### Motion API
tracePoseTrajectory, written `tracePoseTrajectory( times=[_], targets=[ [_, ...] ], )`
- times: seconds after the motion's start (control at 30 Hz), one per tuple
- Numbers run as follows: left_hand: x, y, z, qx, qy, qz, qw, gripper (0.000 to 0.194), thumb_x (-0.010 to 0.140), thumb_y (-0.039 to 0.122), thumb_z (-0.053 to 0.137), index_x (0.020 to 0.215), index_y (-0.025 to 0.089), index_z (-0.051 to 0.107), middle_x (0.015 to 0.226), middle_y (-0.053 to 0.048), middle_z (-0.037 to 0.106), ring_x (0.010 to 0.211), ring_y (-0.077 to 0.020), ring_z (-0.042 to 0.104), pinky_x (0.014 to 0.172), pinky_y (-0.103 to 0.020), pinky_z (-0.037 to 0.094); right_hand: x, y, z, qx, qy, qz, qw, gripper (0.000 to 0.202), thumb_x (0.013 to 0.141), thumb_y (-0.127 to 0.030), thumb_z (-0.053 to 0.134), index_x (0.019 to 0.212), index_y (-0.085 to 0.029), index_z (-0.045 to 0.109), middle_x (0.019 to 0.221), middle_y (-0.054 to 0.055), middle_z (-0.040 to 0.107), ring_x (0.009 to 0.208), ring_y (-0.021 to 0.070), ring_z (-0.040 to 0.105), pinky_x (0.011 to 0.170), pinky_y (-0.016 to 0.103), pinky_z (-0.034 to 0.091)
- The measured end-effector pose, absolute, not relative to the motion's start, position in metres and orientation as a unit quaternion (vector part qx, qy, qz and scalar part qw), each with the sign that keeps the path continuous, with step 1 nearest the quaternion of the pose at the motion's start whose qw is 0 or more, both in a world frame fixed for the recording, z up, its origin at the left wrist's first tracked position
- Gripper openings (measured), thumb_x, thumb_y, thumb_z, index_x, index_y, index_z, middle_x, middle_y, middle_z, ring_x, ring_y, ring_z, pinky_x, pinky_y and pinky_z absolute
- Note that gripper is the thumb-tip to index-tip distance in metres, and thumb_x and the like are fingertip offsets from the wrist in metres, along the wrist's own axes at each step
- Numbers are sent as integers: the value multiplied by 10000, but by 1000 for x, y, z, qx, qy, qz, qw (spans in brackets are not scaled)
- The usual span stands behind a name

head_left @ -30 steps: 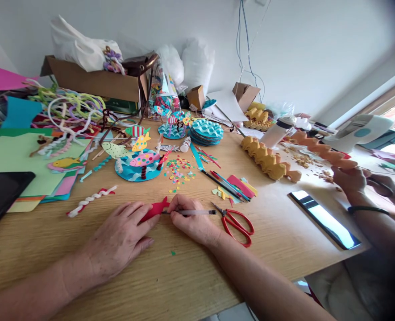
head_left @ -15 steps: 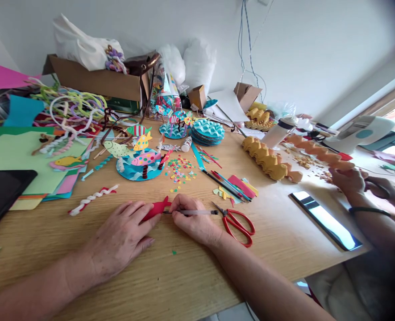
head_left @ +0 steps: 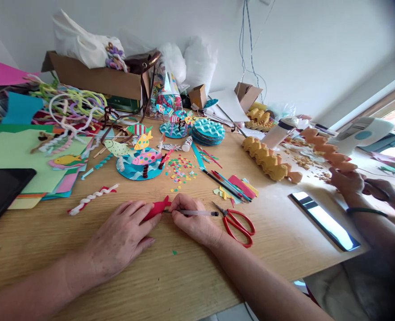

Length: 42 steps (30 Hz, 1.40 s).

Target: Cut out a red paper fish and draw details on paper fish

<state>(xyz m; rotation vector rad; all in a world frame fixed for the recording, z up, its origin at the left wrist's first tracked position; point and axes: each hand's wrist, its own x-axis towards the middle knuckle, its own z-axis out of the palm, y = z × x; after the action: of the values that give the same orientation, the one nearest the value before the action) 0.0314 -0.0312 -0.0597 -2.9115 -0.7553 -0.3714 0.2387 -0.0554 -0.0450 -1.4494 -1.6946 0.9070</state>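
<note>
My left hand (head_left: pixel 122 234) lies flat with fingers stretched out, pressing a red paper fish (head_left: pixel 157 209) against the table. The hand covers part of the fish. In a pinch, my right hand (head_left: pixel 193 223) grips a pen (head_left: pixel 200 213) with a translucent barrel. Its tip is at the tail end of the fish, though I cannot tell whether it touches. Red-handled scissors (head_left: pixel 235 224) rest just right of my right hand. Beyond my hands stands a blue wavy paper base (head_left: pixel 121 168) carrying decorated paper fish (head_left: pixel 146 158).
Paper dots (head_left: pixel 180 171), pencils (head_left: pixel 224 186) and scraps (head_left: pixel 226 194) lie ahead. A twisted white-and-red pipe cleaner (head_left: pixel 92 199), coloured paper (head_left: pixel 19 156) and a phone (head_left: pixel 6 191) are left. At right, another person's hands (head_left: pixel 349 183) hold an egg carton strip (head_left: pixel 331 151) and scissors, near another phone (head_left: pixel 324 220).
At right, the other person's egg carton strip has shifted and tilted more steeply. My hands, the pen and the red fish look almost unchanged.
</note>
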Motion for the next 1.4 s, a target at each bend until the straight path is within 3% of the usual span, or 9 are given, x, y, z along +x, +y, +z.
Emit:
tracePoseTrajectory(
  times=[0.8,1.03,1.4],
  targets=[
    [30,-30,-61,-961,-247,-110,53,399,861,254,587,1258,216,596,1202,-111,629,1108,-303,543,923,-483,483,239,-55,-42,-580,-646,348,355,125,665,-75,496,668,-199,510,569,-66,477,496,87,391,510,203,316],
    [30,-31,-65,-955,-260,-142,22,362,925,271,487,1269,240,594,1207,-111,620,1111,-292,528,932,-481,466,239,-54,-42,-595,-628,351,359,125,673,-71,507,664,-195,520,573,-65,496,503,89,417,498,201,307],
    [30,-31,-64,-957,-258,-122,44,412,860,240,578,1272,245,581,1200,-97,618,1105,-293,535,930,-470,476,240,-54,-45,-586,-645,342,352,102,679,-93,517,673,-194,529,574,-58,495,500,90,412,495,201,307]
  ],
)
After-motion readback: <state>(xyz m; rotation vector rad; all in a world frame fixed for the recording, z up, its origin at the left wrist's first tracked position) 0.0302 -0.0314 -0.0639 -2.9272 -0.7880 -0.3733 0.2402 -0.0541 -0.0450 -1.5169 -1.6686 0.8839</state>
